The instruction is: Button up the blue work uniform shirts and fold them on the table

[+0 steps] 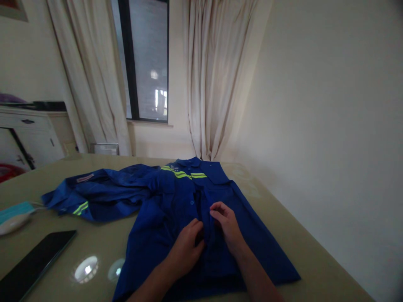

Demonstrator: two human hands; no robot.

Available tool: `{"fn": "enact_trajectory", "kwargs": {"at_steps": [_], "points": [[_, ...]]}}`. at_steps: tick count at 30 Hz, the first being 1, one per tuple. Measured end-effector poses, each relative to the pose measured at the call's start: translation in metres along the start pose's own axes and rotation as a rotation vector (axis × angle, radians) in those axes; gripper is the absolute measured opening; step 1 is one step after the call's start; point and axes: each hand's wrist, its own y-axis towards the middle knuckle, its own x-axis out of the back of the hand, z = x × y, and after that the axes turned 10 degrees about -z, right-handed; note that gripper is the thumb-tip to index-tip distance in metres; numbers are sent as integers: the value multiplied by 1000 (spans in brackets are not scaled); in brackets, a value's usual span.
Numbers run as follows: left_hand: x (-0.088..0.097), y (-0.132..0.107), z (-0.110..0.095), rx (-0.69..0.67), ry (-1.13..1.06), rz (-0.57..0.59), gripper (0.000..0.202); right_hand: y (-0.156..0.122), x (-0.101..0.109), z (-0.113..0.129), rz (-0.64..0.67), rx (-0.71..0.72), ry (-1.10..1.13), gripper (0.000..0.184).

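Note:
A blue work jacket [157, 218] with yellow-green stripes lies spread on the table, its collar at the far end. One sleeve stretches out to the left. The upper front is closed, while the placket gapes lower down, below a visible button [192, 203]. My left hand [186, 247] is closed at the left edge of this opening, its fingertips partly hidden against the cloth. Across the gap, my right hand [226, 222] pinches the other front edge between thumb and fingers. The small piece of fabric in each grip is mostly hidden.
To the left on the glossy table [103, 241] lie a dark phone or tablet [37, 262], a light-blue mask [15, 212] and a white rounded object [14, 223]. A wall [330, 147] runs along the right side. Behind are curtains [217, 75] and a window [149, 58].

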Motion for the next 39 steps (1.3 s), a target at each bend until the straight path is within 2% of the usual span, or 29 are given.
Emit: {"fn": "enact_trajectory", "kwargs": {"at_steps": [3,6,9,14,18,21,23,25,29,31,33,35,39], "points": [[1,1,-1,84,-82,36,18,0,-1,-2,28,53,-108,19],[4,6,7,207,-200,-1,31,-1,-1,-2,53,145,-218,14],[2,9,18,312,-298,-27,35,-3,-1,1,118,196,-261,10],[-4,11,24,513,-621,-121,53,-8,-2,6,197,168,-279,11],[-1,11,14,604,-773,-97,45,-10,-2,4,194,154,-289,8],[1,11,12,599,-836,-71,39,-12,-1,2,141,282,-445,12],[0,11,14,612,-868,-75,37,-14,-1,3,100,398,-560,15],[-1,11,18,625,-881,-89,37,-16,-1,4,73,457,-616,17],[-3,12,24,570,-799,-148,41,-19,-3,6,44,470,-603,14],[-3,11,23,455,-677,-154,40,-20,-3,6,41,460,-603,11],[-3,11,19,338,-530,-153,36,-21,-4,5,24,436,-621,17],[0,10,15,267,-415,-136,32,-22,-5,3,1,405,-645,19],[11,10,12,147,-218,-49,25,-20,-5,0,-2,374,-686,10]]}}
